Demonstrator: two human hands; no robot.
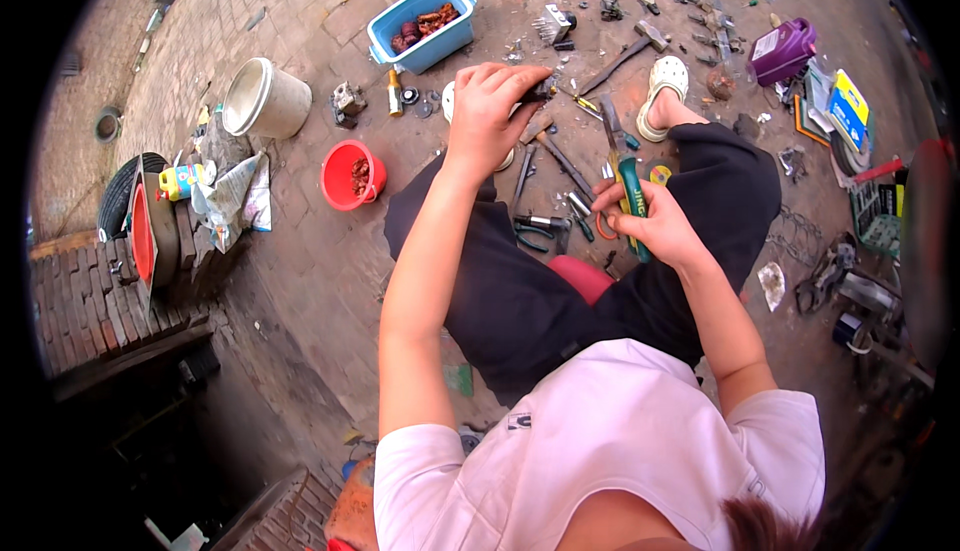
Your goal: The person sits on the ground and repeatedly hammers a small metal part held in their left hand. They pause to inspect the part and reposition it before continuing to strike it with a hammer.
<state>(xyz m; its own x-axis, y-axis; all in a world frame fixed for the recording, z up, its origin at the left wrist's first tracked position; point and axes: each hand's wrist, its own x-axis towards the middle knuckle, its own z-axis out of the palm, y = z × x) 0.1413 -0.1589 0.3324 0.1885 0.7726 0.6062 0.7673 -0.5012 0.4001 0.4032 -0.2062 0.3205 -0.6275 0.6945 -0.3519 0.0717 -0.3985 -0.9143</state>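
Note:
I sit on a low red stool point(580, 276) on a brick floor, knees apart. My left hand point(490, 111) reaches forward and pinches a small dark metal part point(541, 90) above the ground. My right hand point(645, 221) grips a screwdriver with a green handle point(632, 206), its shaft point(609, 131) pointing away from me; a thin orange ring point(603, 226) shows beside the fingers. Pliers point(540, 231), wrenches and other hand tools point(565, 166) lie on the floor between my legs.
A blue box point(420, 26) of rusty parts, a red bucket point(352, 175) and a white bucket point(265, 99) stand ahead left. A hammer point(625, 51), purple jug point(782, 51) and scattered tools lie ahead right. A tyre point(120, 196) leans at left.

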